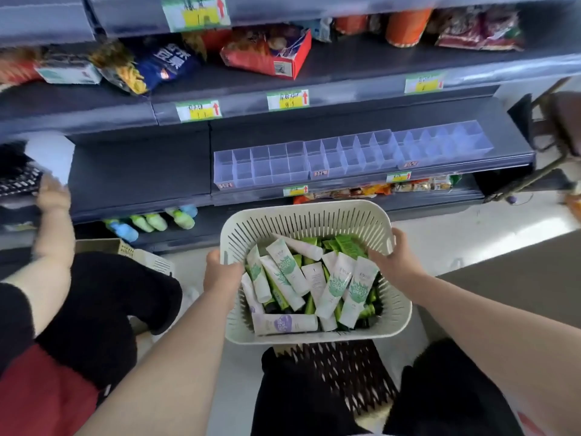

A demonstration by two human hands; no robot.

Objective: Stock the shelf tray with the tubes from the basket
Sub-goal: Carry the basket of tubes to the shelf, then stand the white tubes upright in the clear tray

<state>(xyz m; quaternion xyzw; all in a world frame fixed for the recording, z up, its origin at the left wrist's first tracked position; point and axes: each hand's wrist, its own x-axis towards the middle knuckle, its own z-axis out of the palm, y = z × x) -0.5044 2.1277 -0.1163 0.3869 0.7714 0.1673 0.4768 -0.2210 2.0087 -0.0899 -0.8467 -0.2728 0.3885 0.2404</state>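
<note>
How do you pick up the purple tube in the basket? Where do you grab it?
Pinch the purple tube round its middle, coming straight down from above. It lies flat on top of the pile, along the near wall of the basket, so its top face is bare. Other tubes crowd its far side and right end, so a sideways reach would probably bump them.

A shop: price-tagged shelves (314, 80) of snacks (267, 53)

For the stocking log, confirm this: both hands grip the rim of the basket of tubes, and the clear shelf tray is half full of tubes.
One part is wrong: the head view shows the clear shelf tray empty of tubes. The left hand and right hand do grip the basket rim.
</note>
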